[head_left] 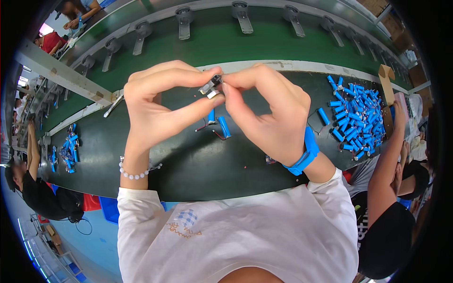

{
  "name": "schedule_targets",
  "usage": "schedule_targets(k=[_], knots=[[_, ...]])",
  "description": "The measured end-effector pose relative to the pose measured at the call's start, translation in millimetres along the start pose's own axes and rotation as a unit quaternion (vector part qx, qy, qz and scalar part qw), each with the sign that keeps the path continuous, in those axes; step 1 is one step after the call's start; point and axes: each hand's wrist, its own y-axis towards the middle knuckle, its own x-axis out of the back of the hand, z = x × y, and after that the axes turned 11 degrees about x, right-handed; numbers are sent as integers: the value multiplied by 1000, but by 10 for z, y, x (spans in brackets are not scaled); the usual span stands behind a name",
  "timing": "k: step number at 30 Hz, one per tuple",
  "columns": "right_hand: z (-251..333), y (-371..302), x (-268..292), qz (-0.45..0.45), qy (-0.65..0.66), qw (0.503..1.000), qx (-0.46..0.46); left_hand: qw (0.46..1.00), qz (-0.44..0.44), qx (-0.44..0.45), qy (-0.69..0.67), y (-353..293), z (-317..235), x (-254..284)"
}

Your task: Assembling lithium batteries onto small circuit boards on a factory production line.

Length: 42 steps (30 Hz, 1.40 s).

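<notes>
Between my two hands, above the dark bench, is a small black-and-silver electronic part (211, 85) with a white block at its lower end. My left hand (163, 96) pinches it from the left between thumb and forefinger. From the right, the thumb and forefinger of my right hand (270, 101) close on its other side. Below the fingers, a blue cylindrical battery (224, 127) with thin red and black wires lies on the bench. Beside it a second blue battery (211, 116) is partly covered by my left thumb; whether it joins the held part I cannot tell.
A large heap of blue batteries (356, 118) lies at the right, a smaller pile (71, 150) at the left. Beyond the bench runs a green conveyor (212, 52) carrying grey handheld devices (243, 19). Co-workers sit on both sides; one arm (387, 146) reaches in by the right heap.
</notes>
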Motion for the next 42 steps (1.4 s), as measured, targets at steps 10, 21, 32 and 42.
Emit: schedule_targets(k=[10,21,32,42], knots=[[-93,-21,-29,-5,-7,998,64,1000,12,-5,21,11,3,46],[-27,-64,-112,-39,-22,999,25,999,10,-24,36,9,25,26],[-17,-71,-65,-19,7,998,-62,996,-3,74,-58,-48,84,-90],[-88,104,112,19,319,891,-324,949,-1,269,-167,-38,-96,-89]])
